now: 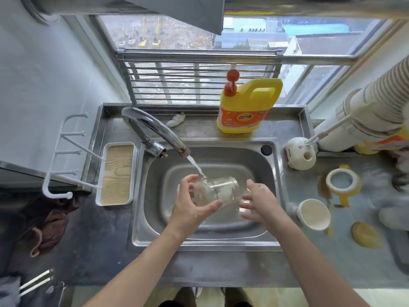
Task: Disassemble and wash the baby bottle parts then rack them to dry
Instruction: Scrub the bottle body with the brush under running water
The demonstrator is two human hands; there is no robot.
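A clear glass baby bottle body [218, 191] lies on its side over the steel sink [269, 173], under the water stream [195, 166] from the tap [152, 129]. My left hand [192, 207] grips the bottle, thumb below and fingers curled over its left end. My right hand [260, 201] is just right of the bottle with fingers spread and blurred, holding nothing I can make out. On the counter to the right lie the yellow collar with handles [343, 185], a cream cap [314, 214] and a yellow disc [365, 234].
A yellow detergent jug [247, 107] with a red pump stands behind the sink. A white drying rack with pegs and a wood-look tray [116, 173] sits at left. A white brush holder [301, 156] stands at right. A brown cloth [51, 224] lies at far left.
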